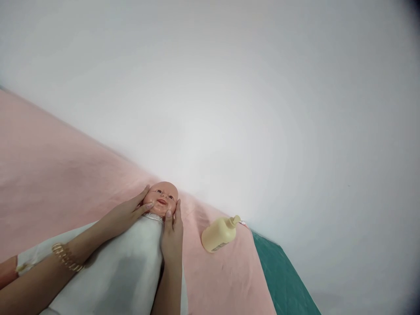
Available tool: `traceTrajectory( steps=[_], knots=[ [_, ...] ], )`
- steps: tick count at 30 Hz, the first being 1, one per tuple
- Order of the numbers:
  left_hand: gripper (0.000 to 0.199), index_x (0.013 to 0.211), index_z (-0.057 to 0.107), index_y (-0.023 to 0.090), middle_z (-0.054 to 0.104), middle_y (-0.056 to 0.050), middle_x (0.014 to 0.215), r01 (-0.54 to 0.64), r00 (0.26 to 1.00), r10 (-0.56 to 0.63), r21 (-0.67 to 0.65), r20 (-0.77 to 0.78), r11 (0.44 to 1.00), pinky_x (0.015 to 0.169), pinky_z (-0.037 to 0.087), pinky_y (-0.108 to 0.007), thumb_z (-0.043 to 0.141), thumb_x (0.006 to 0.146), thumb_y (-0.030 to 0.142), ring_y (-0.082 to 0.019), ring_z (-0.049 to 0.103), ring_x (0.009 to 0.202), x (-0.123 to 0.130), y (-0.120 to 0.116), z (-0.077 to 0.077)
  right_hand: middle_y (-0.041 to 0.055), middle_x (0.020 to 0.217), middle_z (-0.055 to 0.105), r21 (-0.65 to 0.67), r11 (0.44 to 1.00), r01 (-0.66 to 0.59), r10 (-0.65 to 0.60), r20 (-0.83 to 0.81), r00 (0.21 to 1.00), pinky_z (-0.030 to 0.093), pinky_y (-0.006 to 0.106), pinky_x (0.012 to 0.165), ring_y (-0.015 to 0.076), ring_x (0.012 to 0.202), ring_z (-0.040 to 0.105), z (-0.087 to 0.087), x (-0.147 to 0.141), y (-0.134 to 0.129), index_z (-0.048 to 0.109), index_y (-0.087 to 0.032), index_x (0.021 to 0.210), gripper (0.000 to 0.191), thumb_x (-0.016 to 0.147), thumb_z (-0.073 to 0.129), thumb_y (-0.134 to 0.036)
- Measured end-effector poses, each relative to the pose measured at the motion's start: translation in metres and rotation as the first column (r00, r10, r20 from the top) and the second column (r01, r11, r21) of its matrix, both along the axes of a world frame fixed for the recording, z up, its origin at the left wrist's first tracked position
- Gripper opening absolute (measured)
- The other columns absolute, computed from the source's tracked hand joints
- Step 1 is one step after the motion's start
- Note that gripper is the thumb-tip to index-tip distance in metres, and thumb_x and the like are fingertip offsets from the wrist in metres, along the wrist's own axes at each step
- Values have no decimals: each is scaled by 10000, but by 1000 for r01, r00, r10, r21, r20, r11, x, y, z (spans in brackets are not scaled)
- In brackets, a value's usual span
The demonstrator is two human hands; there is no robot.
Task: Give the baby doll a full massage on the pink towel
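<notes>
With that baby doll [141,245] face-up around 8 o'clock, I'd go light and even, since its smooth-looking head [166,189] could probably slip from between your left hand [120,219] and right hand [173,239], both cupping the cheeks, fingers pressed together, thumbs apart along the jaw. Room-wise, you've got a pale wall [246,109] at 12, pink sheet [62,175] from 9 round to 6, green cover [278,271] at 5, cream pump bottle [216,236] near 6.

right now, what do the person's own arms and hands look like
The left hand and right hand are gloveless, and the visible forearms are sleeveless. A segmented gold-coloured bracelet circles the left forearm; no jewellery shows on the right.
</notes>
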State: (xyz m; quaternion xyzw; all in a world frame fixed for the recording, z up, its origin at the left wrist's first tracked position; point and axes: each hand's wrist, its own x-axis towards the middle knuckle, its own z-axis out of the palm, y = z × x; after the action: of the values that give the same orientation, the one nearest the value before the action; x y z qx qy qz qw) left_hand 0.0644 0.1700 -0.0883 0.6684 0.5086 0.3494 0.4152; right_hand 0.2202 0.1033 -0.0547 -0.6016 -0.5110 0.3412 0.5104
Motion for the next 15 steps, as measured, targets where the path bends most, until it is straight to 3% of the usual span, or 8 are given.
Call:
traceTrajectory(
  steps=[4, 9, 12, 15],
  knots=[
    [857, 1570, 137, 105, 288, -98, 1574, 62, 996, -64, 33, 61, 998, 1151, 326, -406, 256, 909, 637, -290, 310, 1434, 1, 1, -6, 76, 1584, 287, 24, 1000, -2, 2, -12, 1000, 254, 396, 1198, 208, 1467, 279, -3, 2, 2, 273, -146, 1533, 746, 955, 373, -608],
    [839, 1566, 211, 192, 407, -79, 1520, 6, 996, -2, -46, 92, 999, 1128, 354, -452, 208, 895, 696, -305, 420, 1373, 2, -1, 3, 85, 1572, 308, -3, 1000, 30, -30, -45, 999, 273, 404, 1189, 225, 1460, 297, -1, 1, 3, 308, -133, 1520, 790, 929, 400, -648],
    [839, 1555, 251, 242, 451, -64, 1493, -27, 997, 32, -79, 64, 997, 1123, 354, -467, 314, 868, 720, -320, 443, 1355, 3, -6, 12, 89, 1569, 324, -31, 999, 11, -13, -76, 997, 324, 374, 1164, 222, 1439, 343, 5, -2, 0, 253, -144, 1539, 822, 908, 496, -611],
    [923, 1541, 283, 200, 488, -89, 1463, -55, 992, 62, -60, 109, 997, 1083, 409, -422, 464, 800, 720, -329, 477, 1325, 5, -12, 16, 100, 1557, 352, -30, 999, -20, 16, -110, 994, 376, 360, 1131, 232, 1404, 405, 6, -4, -1, 207, -154, 1552, 888, 866, 605, -553]
  ],
)
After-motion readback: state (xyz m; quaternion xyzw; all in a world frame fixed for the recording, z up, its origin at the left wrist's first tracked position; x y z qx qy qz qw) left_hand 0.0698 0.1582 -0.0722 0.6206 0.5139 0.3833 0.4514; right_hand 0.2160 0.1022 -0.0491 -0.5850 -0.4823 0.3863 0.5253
